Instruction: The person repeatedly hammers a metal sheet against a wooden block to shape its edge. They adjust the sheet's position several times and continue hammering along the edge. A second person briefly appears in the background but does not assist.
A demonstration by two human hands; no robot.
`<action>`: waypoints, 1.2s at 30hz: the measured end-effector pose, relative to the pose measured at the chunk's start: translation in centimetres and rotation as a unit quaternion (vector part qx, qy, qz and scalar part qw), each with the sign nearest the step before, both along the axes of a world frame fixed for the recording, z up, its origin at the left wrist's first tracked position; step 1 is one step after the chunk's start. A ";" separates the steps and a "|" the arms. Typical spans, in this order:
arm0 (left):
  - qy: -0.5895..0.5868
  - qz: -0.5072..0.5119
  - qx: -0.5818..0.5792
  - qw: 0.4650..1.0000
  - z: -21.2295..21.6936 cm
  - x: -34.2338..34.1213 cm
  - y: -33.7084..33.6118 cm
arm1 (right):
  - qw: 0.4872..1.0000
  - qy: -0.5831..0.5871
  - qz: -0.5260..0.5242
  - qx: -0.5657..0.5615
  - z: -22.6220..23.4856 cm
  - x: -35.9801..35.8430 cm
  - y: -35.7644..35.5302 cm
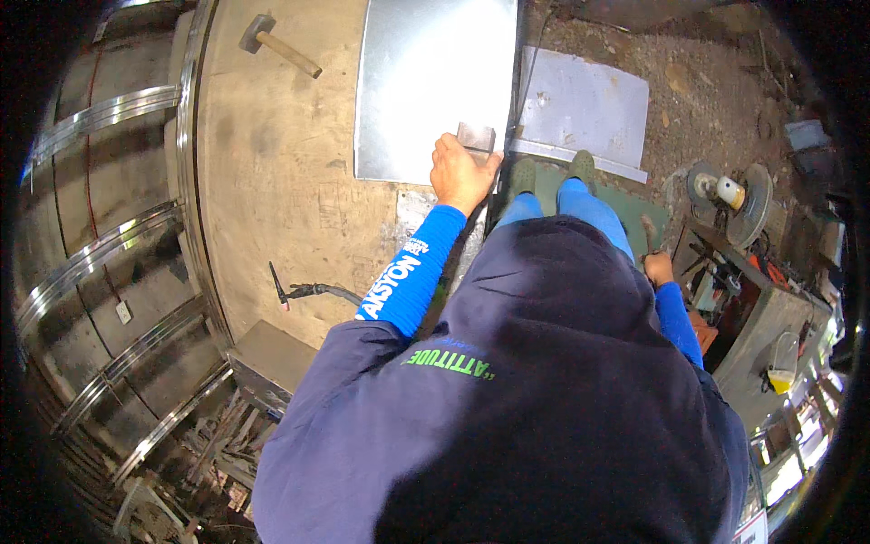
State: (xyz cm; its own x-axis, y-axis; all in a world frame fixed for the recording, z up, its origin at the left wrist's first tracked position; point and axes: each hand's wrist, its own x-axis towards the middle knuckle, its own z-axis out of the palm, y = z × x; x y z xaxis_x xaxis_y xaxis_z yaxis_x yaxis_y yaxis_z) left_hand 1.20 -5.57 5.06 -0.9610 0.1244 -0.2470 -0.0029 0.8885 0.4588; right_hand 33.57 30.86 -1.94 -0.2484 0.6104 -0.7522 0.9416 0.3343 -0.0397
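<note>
My left hand (464,172) is closed on a grey metal block (476,137), at the near right corner of a shiny sheet of metal (435,82). The sheet lies flat on the wooden workbench (281,172), along its right edge. Down at my right side, my right hand (660,268) is closed around a brown, handle-like tool (647,231) whose kind is too small and dark to tell.
On the bench lie a wooden-handled hammer (285,52) at the far left and a black welding torch (308,291) with its cable nearer me. A pale sheet (584,109) lies on the ground. A fan (729,195) and a cluttered cabinet (766,331) stand right.
</note>
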 end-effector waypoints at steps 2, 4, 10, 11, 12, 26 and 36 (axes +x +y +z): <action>0.001 -0.048 -0.011 0.999 0.4 0.2 0.0 | 0.999 -0.030 0.022 -0.039 -2.4 2.6 0.6; -0.020 -0.103 -0.007 0.994 1.4 0.3 0.6 | 0.969 -0.016 0.246 0.026 -8.5 9.5 3.3; -0.064 -0.154 -0.060 0.984 2.6 1.0 0.4 | 1.000 0.002 0.005 -0.021 -12.8 9.4 -0.1; -0.051 -0.153 -0.063 0.985 2.1 1.3 0.5 | 0.999 0.002 0.005 -0.035 -12.4 8.8 -0.5; -0.039 -0.152 -0.066 0.985 1.8 1.6 0.8 | 0.999 0.000 0.005 -0.048 -11.9 8.3 -0.8; -0.001 -0.041 -0.133 0.990 0.2 2.6 4.8 | 0.995 0.095 -0.013 -0.013 -12.7 6.2 -2.1; 0.067 -0.012 -0.113 0.991 -0.1 -1.3 7.1 | 0.969 0.074 -0.214 -0.100 -9.1 11.7 -3.3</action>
State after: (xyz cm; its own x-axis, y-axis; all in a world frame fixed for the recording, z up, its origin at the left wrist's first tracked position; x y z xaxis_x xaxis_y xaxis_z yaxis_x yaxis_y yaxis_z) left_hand -0.09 1.49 4.98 -0.9844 0.1041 -0.1416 0.0674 0.9677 0.2430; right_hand 45.23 27.56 -11.01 -0.1189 0.5277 -0.8411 0.9712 -0.1143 -0.2090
